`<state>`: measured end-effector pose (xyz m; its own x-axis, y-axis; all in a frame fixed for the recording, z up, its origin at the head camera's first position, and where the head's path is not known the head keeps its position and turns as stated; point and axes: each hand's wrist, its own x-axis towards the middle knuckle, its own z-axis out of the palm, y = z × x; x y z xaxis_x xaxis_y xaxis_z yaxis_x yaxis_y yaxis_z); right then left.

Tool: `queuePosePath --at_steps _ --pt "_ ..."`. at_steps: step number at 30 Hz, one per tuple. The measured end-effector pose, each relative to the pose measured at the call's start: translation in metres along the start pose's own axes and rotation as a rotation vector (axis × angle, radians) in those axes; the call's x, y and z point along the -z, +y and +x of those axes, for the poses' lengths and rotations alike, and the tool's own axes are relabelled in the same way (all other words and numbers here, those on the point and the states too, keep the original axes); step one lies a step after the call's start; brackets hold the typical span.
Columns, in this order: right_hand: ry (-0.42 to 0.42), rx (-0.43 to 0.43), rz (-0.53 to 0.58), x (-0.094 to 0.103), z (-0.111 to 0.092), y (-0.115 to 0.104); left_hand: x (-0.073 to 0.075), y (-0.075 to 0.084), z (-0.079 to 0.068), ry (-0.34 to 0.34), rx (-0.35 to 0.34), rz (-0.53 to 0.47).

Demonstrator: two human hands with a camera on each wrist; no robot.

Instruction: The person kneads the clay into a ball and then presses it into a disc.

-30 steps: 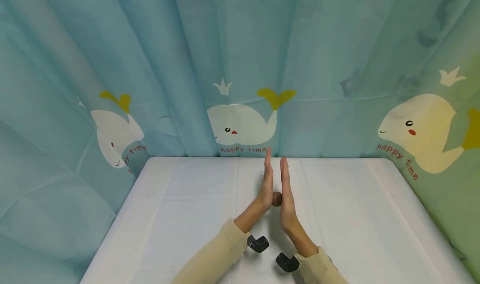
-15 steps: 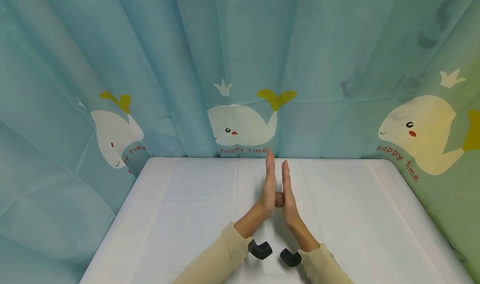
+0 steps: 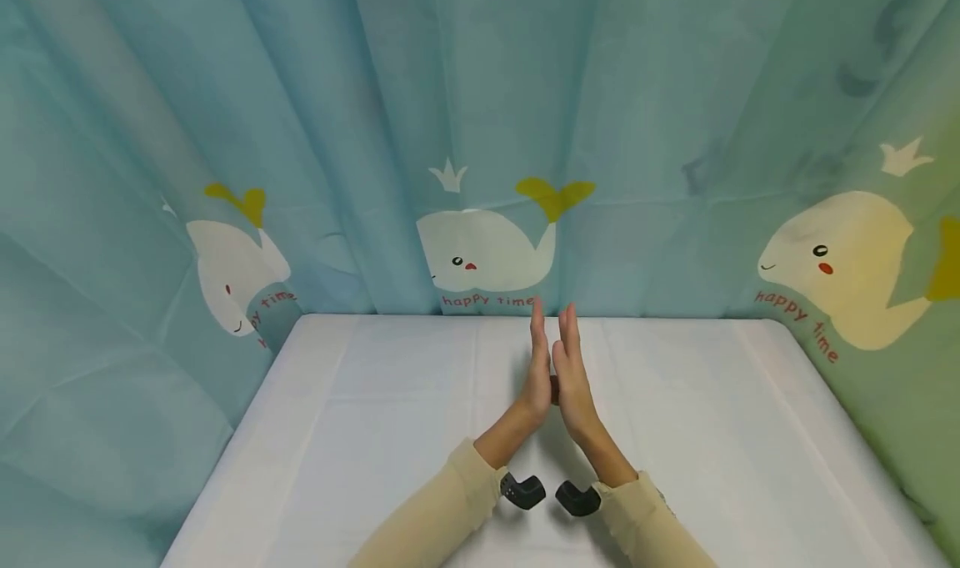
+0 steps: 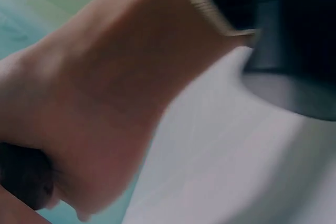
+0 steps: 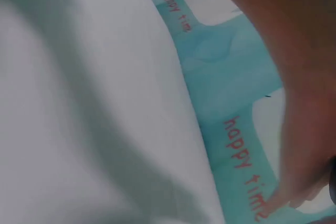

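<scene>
In the head view a small brown ball sits between the two facing palms, mostly covered by them. My left hand presses it from the left with straight fingers pointing away. From the right, my right hand presses on the other side, its fingers straight too. Both hands are held above the white table. Close up in the left wrist view, the ball looks dark against the palm. Only a dark sliver shows beside the hand at the right wrist view's edge.
A blue-green curtain printed with whales hangs behind and at both sides of the table. Black wrist devices stick out inward from both beige sleeves, close to each other.
My right hand has slid forward along the left palm, and its thumb side shows more. The ball has shifted slightly forward and is more hidden. My left hand has barely moved.
</scene>
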<state>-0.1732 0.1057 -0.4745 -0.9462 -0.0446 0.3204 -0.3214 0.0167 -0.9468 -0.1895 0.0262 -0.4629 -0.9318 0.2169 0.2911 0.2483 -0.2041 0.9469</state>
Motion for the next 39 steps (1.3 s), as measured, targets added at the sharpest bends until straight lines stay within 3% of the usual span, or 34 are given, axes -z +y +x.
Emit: queuePosePath --at_steps 4,23,29,39 --pt "-0.006 -0.046 0.042 -0.002 -0.003 0.003 0.002 0.000 0.002 0.022 0.003 0.019" --pt "0.037 -0.105 0.135 0.001 0.007 0.004 0.014 0.001 0.008 0.015 0.021 0.015" --pt "0.064 -0.118 0.070 0.015 0.012 0.006 0.027 -0.004 0.006 0.029 0.033 0.077" --pt "0.021 -0.075 -0.106 0.048 0.019 0.016 0.056 -0.006 0.000 0.071 0.064 0.196"
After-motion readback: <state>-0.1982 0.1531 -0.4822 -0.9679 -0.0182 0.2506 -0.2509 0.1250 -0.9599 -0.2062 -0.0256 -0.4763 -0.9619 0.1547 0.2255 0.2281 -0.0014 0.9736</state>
